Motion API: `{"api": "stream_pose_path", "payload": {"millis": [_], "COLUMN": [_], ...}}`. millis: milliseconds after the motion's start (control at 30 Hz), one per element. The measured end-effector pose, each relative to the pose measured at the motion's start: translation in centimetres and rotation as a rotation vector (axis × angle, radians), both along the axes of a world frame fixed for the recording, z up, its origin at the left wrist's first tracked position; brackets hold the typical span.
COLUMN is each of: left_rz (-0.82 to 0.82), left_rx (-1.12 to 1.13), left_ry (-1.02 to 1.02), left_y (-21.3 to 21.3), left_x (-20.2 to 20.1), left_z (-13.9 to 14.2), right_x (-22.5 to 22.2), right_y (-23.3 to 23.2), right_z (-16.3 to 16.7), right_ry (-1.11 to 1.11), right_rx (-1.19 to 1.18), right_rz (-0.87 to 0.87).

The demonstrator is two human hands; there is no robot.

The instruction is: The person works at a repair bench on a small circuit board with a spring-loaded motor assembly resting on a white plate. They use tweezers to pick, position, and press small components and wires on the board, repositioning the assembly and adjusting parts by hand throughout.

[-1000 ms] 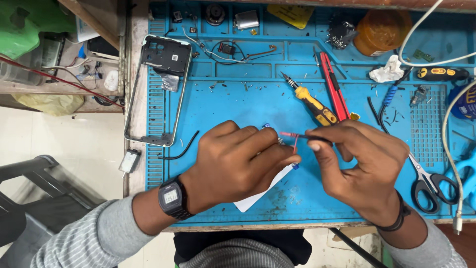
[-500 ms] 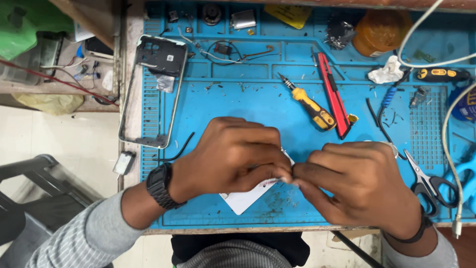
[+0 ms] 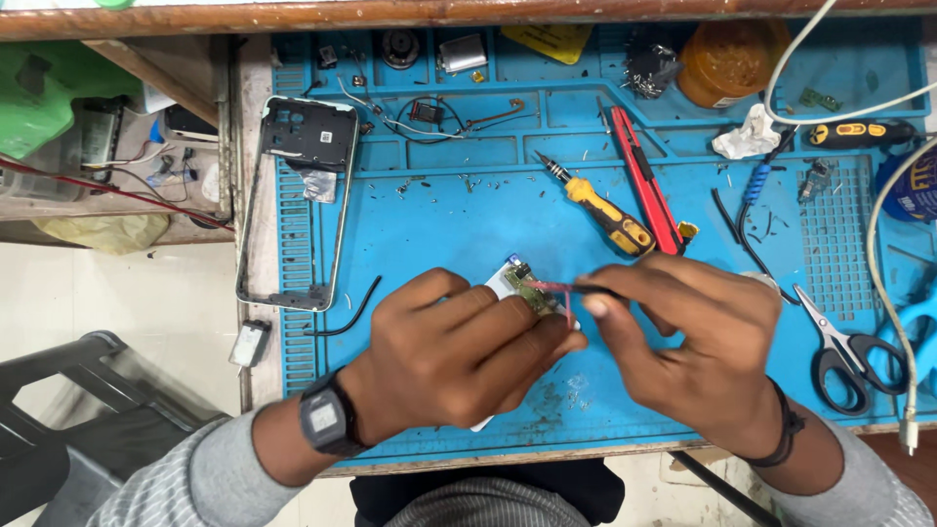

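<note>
Two bare hands meet over a blue work mat (image 3: 439, 224) that covers most of the wooden table (image 3: 293, 15). On the mat's left side lies a stripped phone frame (image 3: 293, 210), its metal rim running down toward the near edge. At the right side a pair of black-handled scissors (image 3: 844, 356) lies well apart from the hands, and between them and the far edge rest a red utility knife (image 3: 647, 182) and, just beside it, a yellow-handled screwdriver (image 3: 600, 207). An orange jar (image 3: 727, 60) stands at the far right corner. The left hand (image 3: 459, 356), a black wristwatch (image 3: 325, 418) on its wrist, has its grip closed around a small green circuit board (image 3: 529, 285), held above the mat near its middle. The right hand (image 3: 688, 356) pinches closed on a thin red wire (image 3: 552, 286) that reaches the board's edge; whether the wire is fixed to the board cannot be told, as the fingers hide the joint. A white slip (image 3: 480, 424) peeps out under the left hand.
</note>
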State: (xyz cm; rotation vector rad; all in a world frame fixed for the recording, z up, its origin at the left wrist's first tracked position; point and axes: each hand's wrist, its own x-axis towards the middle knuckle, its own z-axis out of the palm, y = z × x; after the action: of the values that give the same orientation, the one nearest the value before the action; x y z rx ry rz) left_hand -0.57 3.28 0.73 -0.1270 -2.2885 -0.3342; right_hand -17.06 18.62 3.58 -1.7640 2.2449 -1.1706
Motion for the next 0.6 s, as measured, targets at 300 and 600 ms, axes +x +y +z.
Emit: {"api": "stream_pose_path", "payload": {"millis": [300, 600], "left_rz": [0.11, -0.15], "left_rx": [-0.325, 0.255], "left_ry": [-0.08, -0.176], "left_y": [-1.2, -1.2], "left_x": [-0.3, -0.7], "left_z": [0.8, 1.0], "right_x": [-1.3, -2.8], "right_y": [-0.7, 1.7], "right_z": [0.6, -1.6], "right_ry": [0.241, -0.767], "right_rx": [0.203, 0.055], "right_rz": [0.257, 0.343]}}
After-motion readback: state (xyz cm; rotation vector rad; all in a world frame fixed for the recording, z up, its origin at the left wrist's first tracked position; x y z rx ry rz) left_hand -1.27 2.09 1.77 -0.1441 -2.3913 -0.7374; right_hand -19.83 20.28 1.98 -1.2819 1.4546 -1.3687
